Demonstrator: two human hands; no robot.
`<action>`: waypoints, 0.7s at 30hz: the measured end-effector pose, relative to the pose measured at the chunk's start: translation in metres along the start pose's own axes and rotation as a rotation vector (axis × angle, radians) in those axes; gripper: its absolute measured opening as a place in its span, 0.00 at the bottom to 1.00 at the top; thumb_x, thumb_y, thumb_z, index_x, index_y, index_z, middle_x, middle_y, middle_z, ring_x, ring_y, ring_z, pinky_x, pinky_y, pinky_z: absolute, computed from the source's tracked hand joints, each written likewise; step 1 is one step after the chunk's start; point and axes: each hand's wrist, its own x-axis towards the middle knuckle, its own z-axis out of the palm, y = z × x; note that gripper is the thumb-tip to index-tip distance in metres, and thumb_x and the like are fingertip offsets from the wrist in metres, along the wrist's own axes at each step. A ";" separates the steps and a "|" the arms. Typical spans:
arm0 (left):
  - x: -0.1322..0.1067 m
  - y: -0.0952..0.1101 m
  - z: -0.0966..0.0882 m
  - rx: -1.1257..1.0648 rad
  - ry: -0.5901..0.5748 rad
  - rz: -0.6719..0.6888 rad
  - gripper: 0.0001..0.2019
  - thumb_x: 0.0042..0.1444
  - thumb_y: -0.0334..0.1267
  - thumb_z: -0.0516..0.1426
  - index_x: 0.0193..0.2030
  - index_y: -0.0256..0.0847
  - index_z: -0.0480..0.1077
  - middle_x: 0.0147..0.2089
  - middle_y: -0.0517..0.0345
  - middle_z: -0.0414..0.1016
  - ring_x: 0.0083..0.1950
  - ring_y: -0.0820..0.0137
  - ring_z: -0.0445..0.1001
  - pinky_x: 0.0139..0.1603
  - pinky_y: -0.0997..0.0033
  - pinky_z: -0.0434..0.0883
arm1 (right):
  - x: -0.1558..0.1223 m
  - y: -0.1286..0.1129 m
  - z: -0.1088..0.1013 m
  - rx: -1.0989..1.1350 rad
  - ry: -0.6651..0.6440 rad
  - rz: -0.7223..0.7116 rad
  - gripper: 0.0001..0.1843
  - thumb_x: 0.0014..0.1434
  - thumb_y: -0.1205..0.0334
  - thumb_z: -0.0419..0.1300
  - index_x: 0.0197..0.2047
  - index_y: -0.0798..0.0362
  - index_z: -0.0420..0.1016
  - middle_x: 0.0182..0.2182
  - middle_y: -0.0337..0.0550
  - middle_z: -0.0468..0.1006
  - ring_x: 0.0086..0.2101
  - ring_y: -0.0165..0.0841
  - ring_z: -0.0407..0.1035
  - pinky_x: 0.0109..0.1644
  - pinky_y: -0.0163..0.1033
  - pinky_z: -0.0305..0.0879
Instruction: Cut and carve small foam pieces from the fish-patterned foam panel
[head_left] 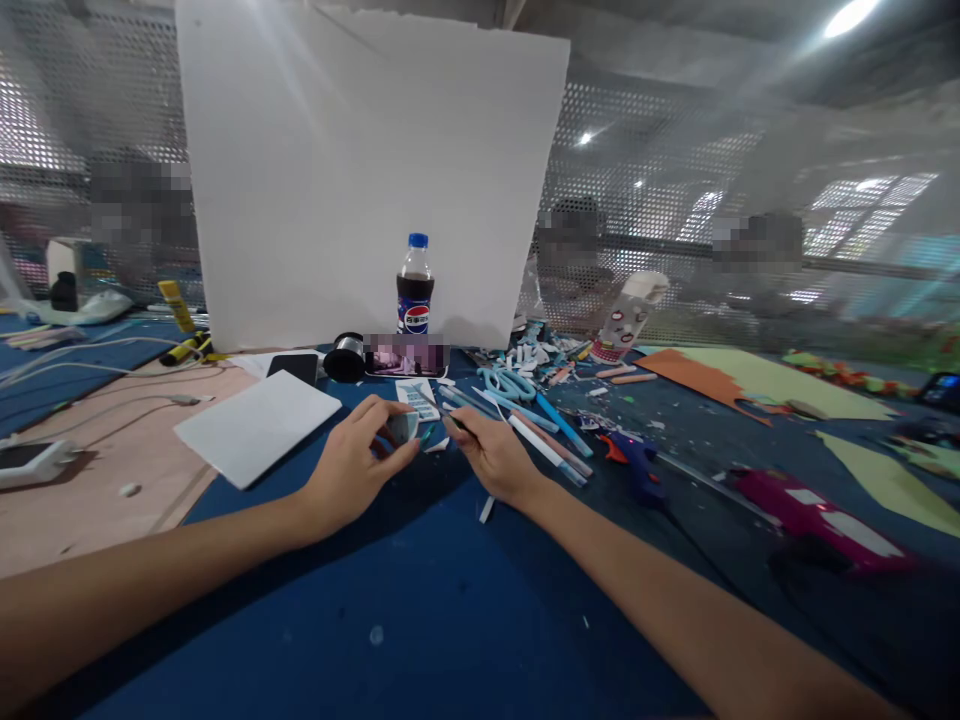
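My left hand (364,455) is curled around a small pale grey, rounded piece (403,428) whose kind I cannot make out. A little green bit (427,436) shows beside my left thumb. To the right, my right hand (491,450) is closed in a pinch on a thin dark tool (456,424), mostly hidden by the fingers. The two hands are a short gap apart, just above the blue tabletop (390,600). Beyond them lies a printed white card (417,400). Near my right wrist is a small white strip (487,510).
Pens (551,450), light-blue scissors (506,385) and paper scraps (532,350) lie to the right, with a blue glue gun (637,465) and a magenta tool (825,520) further out. A phone (405,360), spool (346,358) and cola bottle (415,290) stand ahead. White sheets (259,425) lie left.
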 end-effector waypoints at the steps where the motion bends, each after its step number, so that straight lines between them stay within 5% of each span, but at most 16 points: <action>1: 0.000 -0.001 0.000 -0.012 0.007 -0.003 0.08 0.54 0.36 0.54 0.41 0.38 0.67 0.36 0.58 0.66 0.31 0.75 0.68 0.31 0.76 0.71 | -0.001 0.000 0.002 -0.015 0.003 0.002 0.19 0.65 0.52 0.37 0.35 0.53 0.62 0.23 0.41 0.68 0.23 0.31 0.64 0.27 0.33 0.55; 6: 0.001 -0.006 0.002 -0.113 0.012 -0.059 0.10 0.54 0.34 0.54 0.43 0.40 0.66 0.34 0.59 0.70 0.29 0.76 0.69 0.30 0.76 0.71 | -0.001 0.000 0.005 -0.078 0.026 0.024 0.17 0.65 0.55 0.41 0.34 0.54 0.65 0.25 0.43 0.71 0.24 0.31 0.65 0.27 0.33 0.54; 14: 0.002 -0.009 0.003 -0.152 -0.027 -0.162 0.11 0.53 0.38 0.55 0.44 0.41 0.63 0.30 0.60 0.72 0.29 0.71 0.73 0.26 0.75 0.69 | 0.002 0.001 0.003 -0.025 -0.115 0.066 0.16 0.63 0.53 0.45 0.38 0.52 0.69 0.30 0.43 0.74 0.31 0.33 0.68 0.32 0.33 0.57; 21: 0.002 -0.008 0.004 -0.157 -0.083 -0.195 0.10 0.53 0.39 0.56 0.42 0.41 0.64 0.30 0.59 0.73 0.30 0.70 0.73 0.30 0.72 0.71 | 0.002 0.001 0.002 0.053 -0.094 0.088 0.17 0.64 0.53 0.45 0.36 0.53 0.70 0.27 0.42 0.73 0.28 0.31 0.67 0.30 0.33 0.56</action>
